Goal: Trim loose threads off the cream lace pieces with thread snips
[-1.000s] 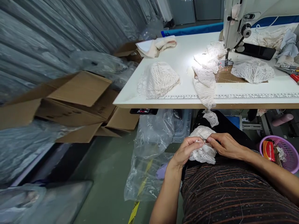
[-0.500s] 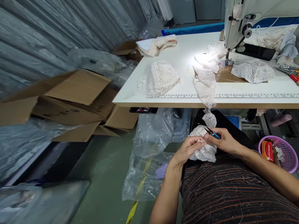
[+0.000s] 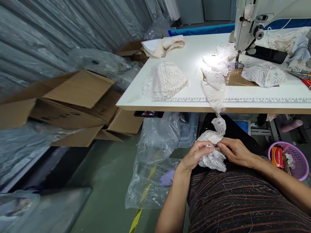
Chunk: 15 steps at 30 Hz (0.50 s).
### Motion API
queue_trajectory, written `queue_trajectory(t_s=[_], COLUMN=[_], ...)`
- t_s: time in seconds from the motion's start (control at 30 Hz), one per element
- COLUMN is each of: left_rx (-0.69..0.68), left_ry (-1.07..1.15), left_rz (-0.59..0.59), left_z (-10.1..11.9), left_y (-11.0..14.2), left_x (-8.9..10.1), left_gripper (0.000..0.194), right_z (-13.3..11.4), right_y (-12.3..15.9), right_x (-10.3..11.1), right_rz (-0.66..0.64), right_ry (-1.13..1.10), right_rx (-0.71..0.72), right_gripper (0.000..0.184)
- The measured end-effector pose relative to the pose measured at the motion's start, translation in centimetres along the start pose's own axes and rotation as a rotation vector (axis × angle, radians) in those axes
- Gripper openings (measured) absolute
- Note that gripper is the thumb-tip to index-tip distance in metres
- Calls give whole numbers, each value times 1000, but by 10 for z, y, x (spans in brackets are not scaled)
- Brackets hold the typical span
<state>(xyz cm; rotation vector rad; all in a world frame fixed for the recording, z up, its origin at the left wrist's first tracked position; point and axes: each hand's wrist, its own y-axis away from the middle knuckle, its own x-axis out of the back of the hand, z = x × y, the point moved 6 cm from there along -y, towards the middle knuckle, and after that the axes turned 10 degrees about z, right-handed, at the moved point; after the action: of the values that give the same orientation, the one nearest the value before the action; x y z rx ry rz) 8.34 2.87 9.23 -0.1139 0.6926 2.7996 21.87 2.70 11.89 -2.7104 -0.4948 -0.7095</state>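
Observation:
White lace fabric [image 3: 213, 163] lies bunched over my lap, below the table edge. My left hand [image 3: 197, 154] is closed on it, pinching the lace between thumb and fingers. Close by on the right, my right hand [image 3: 234, 151] is closed, its fingertips touching the lace. A thin dark sliver of thread snips [image 3: 215, 145] shows between the two hands; their blue handles are hidden in my right hand. From the lap the lace runs as a chain of joined pieces [image 3: 214, 92] up over the table edge towards the sewing machine's needle [image 3: 237, 61].
On the white table [image 3: 194, 48] lie a stack of lace pieces [image 3: 167, 81], another lace piece [image 3: 264, 74], a black phone [image 3: 268, 54] and red-handled scissors [image 3: 306, 83]. Open cardboard boxes [image 3: 80, 89] stand left. A purple basket [image 3: 301, 161] is at right, a plastic bag [image 3: 145, 181] hangs below.
My right hand has turned and closed, moving the snips down against the lace; their blue handles no longer show. The left hand keeps its pinch on the fabric.

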Motion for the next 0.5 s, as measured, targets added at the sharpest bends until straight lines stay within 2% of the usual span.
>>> queue_trajectory(t_s=[0.13,0.37,0.43,0.5], left_rx=[13,6,-23,-50], left_ry=[17,-13,-51,-92], left_rz=[12,6,24,37], left_z=[-4,-5,-4,-3], left_y=[0,-2,-4,-6], left_x=[2,0,1,3], left_gripper=[32,30,30,31], right_z=[-1,9,13,20], right_y=[-5,-4,-3,-3], right_x=[-2,-5,0,8], right_rz=[-19,-58,3,131], right_ry=[28,-16,-84,-126], right_rx=[14,-119,-153,-177], right_gripper=[46,44,44,42])
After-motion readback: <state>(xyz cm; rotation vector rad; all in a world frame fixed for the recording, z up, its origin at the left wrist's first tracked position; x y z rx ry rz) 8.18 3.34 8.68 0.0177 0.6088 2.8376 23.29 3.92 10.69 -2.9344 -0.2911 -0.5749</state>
